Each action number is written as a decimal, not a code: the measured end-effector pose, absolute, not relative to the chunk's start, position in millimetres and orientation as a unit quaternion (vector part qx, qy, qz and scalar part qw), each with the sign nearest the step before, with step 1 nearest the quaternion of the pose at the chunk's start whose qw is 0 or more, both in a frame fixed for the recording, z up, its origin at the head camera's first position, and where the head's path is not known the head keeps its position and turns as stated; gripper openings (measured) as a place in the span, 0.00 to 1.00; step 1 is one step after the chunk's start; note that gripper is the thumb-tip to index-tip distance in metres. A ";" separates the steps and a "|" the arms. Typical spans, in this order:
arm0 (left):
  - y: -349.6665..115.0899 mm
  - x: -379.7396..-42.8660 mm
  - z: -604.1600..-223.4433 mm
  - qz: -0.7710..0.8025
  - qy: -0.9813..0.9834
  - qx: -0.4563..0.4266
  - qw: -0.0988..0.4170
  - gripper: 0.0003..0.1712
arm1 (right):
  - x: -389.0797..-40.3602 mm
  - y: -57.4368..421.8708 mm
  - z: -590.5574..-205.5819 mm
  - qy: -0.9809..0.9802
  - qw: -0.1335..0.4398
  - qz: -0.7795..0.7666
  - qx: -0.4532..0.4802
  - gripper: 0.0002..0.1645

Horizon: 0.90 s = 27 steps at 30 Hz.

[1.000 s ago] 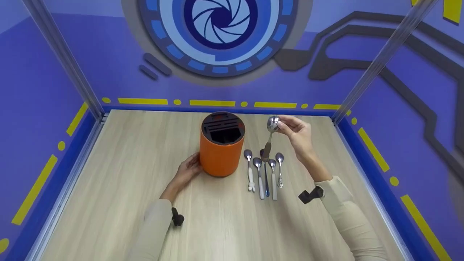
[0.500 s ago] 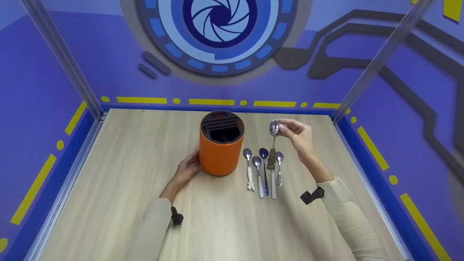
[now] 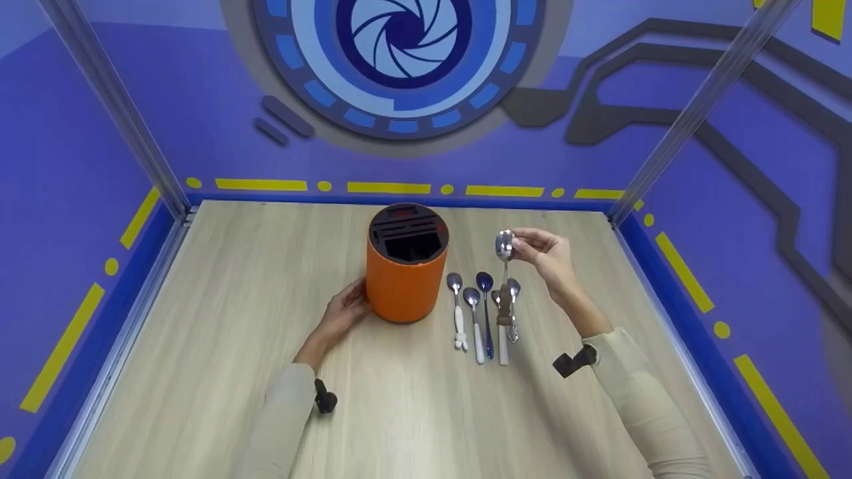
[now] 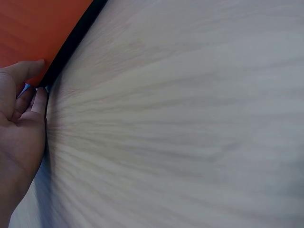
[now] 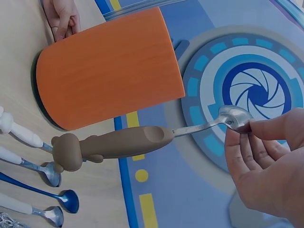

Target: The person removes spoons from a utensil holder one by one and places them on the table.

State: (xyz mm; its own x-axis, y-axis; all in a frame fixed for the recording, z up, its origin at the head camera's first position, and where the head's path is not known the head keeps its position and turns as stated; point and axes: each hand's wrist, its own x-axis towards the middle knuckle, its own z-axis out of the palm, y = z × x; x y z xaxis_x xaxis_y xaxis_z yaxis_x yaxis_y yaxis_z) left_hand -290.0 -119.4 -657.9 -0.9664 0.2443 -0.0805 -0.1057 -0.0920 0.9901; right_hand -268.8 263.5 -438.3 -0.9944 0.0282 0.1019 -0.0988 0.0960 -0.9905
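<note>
My right hand (image 3: 550,258) pinches the bowl of a spoon (image 3: 504,246) between thumb and fingers, above the tabletop. The spoon's brown, animal-shaped handle (image 5: 123,142) hangs downward, its end in front of the laid-out spoons in the head view. An orange cylindrical utensil holder (image 3: 403,293) with a black slotted top (image 3: 409,234) stands upright in the middle of the table. At its lower left side rests my left hand (image 3: 344,310), thumb against the orange wall and fingers loosely bent by the base, partly hidden in the left wrist view.
Right of the holder several spoons lie side by side: one with a white figure handle (image 3: 459,326), one with a white handle (image 3: 478,332), a blue one (image 3: 488,326) and others partly covered by the held spoon. Purple-blue panels (image 3: 166,120) border the wooden table (image 3: 219,299).
My right hand has come down slightly toward me. The held spoon's handle has swung right and lower, from over the blue spoon to the right-hand spoons. My left hand stays at the holder.
</note>
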 end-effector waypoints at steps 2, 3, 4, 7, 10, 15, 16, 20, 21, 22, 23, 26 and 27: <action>-119.6 -290.3 -658.6 0.735 0.666 0.052 0.116 0.38 | -269.7 265.1 -440.6 -0.741 0.037 0.670 0.018 0.18; -119.6 -290.1 -658.5 0.734 0.667 0.052 0.116 0.38 | -270.0 266.2 -441.8 -0.743 0.032 0.668 0.018 0.18; -119.7 -290.1 -658.5 0.733 0.669 0.051 0.116 0.38 | -270.3 267.2 -443.0 -0.745 0.027 0.666 0.017 0.18; -120.1 -289.6 -658.1 0.730 0.672 0.052 0.116 0.38 | -271.2 270.1 -446.7 -0.747 0.017 0.664 0.012 0.18; -120.5 -289.5 -657.9 0.726 0.676 0.051 0.116 0.38 | -272.0 273.1 -449.9 -0.753 0.007 0.658 0.006 0.19; -120.8 -290.4 -658.5 0.731 0.671 0.046 0.116 0.38 | -272.5 279.2 -454.0 -0.761 -0.012 0.649 -0.004 0.19; -120.8 -290.6 -658.7 0.733 0.669 0.045 0.116 0.38 | -272.4 280.6 -454.8 -0.763 -0.015 0.646 -0.004 0.20; -120.8 -291.6 -660.0 0.734 0.668 0.048 0.116 0.38 | -272.4 286.1 -458.8 -0.773 -0.027 0.633 -0.012 0.20; -120.9 -291.6 -660.3 0.734 0.668 0.048 0.115 0.38 | -272.5 287.2 -459.9 -0.775 -0.031 0.632 -0.014 0.21; -121.0 -291.6 -660.2 0.734 0.668 0.048 0.115 0.38 | -272.9 288.4 -461.0 -0.776 -0.034 0.630 -0.015 0.21; -121.0 -291.5 -660.1 0.734 0.668 0.049 0.116 0.38 | -273.4 289.4 -462.3 -0.776 -0.036 0.630 -0.019 0.21; -120.9 -291.2 -660.1 0.746 0.652 0.051 0.127 0.39 | -274.8 292.3 -465.6 -0.773 -0.042 0.633 -0.021 0.21; -121.1 -291.0 -660.1 0.750 0.647 0.053 0.130 0.39 | -275.3 293.2 -466.6 -0.771 -0.043 0.635 -0.023 0.21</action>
